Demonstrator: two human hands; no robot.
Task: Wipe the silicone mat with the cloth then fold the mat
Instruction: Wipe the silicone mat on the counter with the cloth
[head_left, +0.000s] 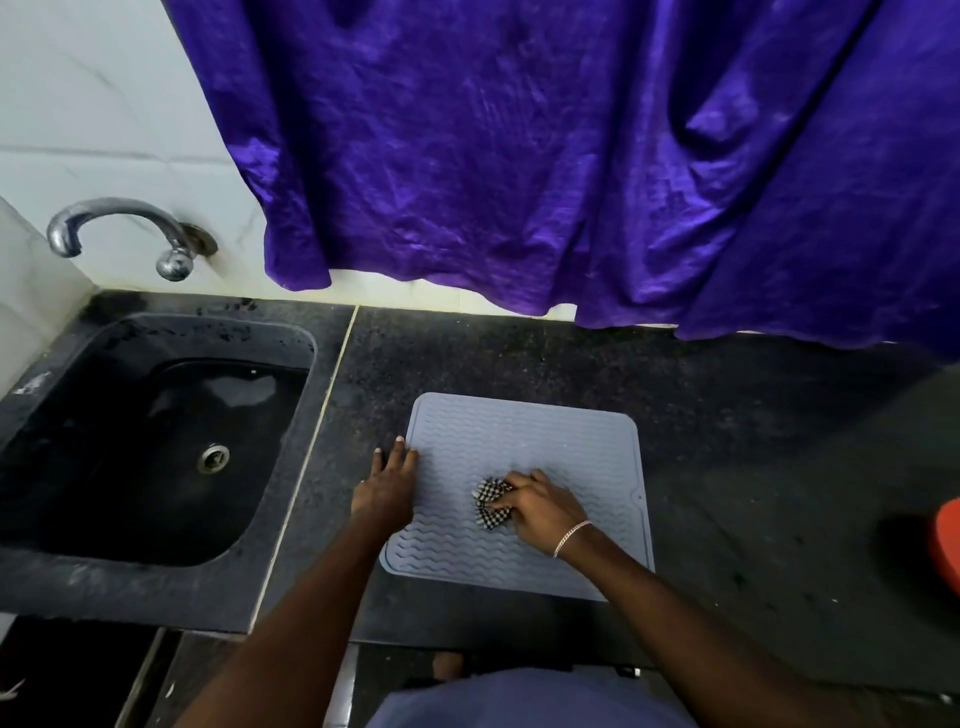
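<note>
A purple curtain (571, 156) fills the upper frame over white wall tiles (104, 104). At left, a chrome tap (119, 228) overhangs a black sink (291, 332) in the dark speckled counter (727, 415).

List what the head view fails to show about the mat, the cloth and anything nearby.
Checked cloth: head view, mostly bunched under the right hand; its full size is hidden.
Silicone mat: head view, the patch beneath cloth and hand is covered; dirt or wetness is too fine to see.
Red object: head view, cut off by the right edge; unidentifiable.
</note>
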